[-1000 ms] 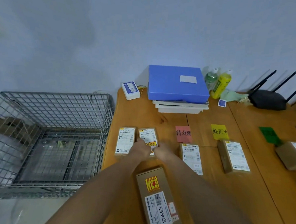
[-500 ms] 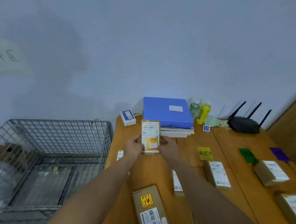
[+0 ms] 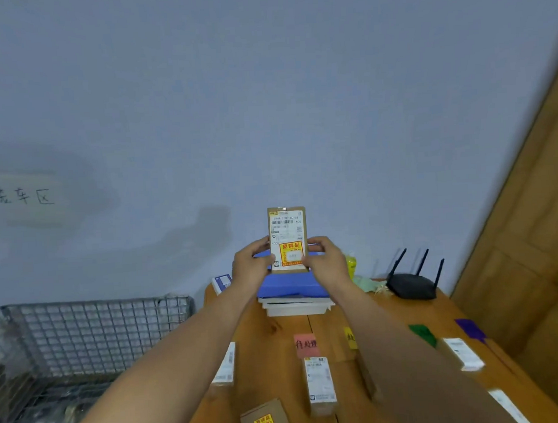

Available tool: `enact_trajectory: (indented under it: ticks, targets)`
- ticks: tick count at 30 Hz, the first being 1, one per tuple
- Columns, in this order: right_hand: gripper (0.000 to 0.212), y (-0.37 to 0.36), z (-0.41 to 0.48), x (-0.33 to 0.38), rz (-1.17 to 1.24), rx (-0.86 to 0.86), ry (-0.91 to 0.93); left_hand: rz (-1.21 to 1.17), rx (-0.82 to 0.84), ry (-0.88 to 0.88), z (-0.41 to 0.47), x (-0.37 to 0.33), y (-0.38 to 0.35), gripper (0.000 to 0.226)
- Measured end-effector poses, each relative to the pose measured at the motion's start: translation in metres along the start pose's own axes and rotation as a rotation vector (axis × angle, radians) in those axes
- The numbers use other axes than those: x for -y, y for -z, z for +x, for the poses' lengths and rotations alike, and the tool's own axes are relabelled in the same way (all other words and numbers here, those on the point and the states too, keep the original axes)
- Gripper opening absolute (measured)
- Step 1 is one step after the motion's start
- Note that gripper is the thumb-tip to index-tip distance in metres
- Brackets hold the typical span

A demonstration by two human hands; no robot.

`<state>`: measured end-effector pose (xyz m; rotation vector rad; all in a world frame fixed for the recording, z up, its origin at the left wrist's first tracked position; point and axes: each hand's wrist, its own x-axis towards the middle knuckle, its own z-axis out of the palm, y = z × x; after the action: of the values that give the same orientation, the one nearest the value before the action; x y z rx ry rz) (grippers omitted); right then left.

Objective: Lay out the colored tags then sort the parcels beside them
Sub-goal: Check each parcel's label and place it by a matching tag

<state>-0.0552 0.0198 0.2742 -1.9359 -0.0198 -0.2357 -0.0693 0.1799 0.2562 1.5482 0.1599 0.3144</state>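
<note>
I hold a small brown parcel [image 3: 287, 235] upright at eye level, its white label and orange-yellow fragile sticker facing me. My left hand [image 3: 252, 267] grips its left edge and my right hand [image 3: 326, 262] its right edge. On the wooden table [image 3: 272, 347] below lie a pink tag [image 3: 305, 345], a yellow tag [image 3: 350, 337] partly behind my right arm, a green tag [image 3: 423, 333] and a purple tag [image 3: 470, 328]. A parcel [image 3: 319, 384] lies under the pink tag, another [image 3: 462, 353] near the purple tag, one [image 3: 226, 364] at the left edge, and a fragile-marked one [image 3: 266, 420] nearest me.
A wire basket [image 3: 83, 325] stands left of the table. At the back sit a blue folder on white boxes [image 3: 291, 291], a small white box [image 3: 221, 283], a yellow bottle [image 3: 351, 265] and a black router [image 3: 411, 285]. A paper sign [image 3: 23, 195] hangs on the wall; a wooden panel [image 3: 530, 230] rises at right.
Both hands took the small parcel off the table and raised it up to eye level. The view tilted upward toward the wall.
</note>
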Motion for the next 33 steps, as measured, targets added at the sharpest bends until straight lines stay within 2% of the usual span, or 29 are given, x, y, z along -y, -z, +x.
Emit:
enact_trajectory:
  ticks: [11,15,20,23,26,33]
  targets:
    - [0.041,0.107,-0.035,-0.022,-0.081,-0.07,0.011,-0.095,0.201,0.015,-0.055,-0.005,-0.079,0.056]
    - [0.046,0.151,-0.037,-0.045,-0.056,-0.112,-0.008,-0.076,0.21,-0.013,-0.077,-0.009,-0.124,0.056]
    - [0.046,0.215,-0.036,-0.085,-0.025,-0.085,-0.022,-0.067,0.162,-0.006,-0.111,0.002,-0.185,0.049]
    - [0.036,0.253,-0.032,-0.117,0.006,-0.04,-0.029,-0.069,0.116,0.009,-0.136,0.013,-0.225,0.044]
    - [0.027,0.289,-0.032,-0.145,0.02,0.021,0.005,-0.085,0.058,0.038,-0.165,0.018,-0.264,0.044]
    - [0.025,0.354,-0.051,-0.178,0.04,0.114,-0.018,-0.034,0.011,0.079,-0.218,0.027,-0.326,0.046]
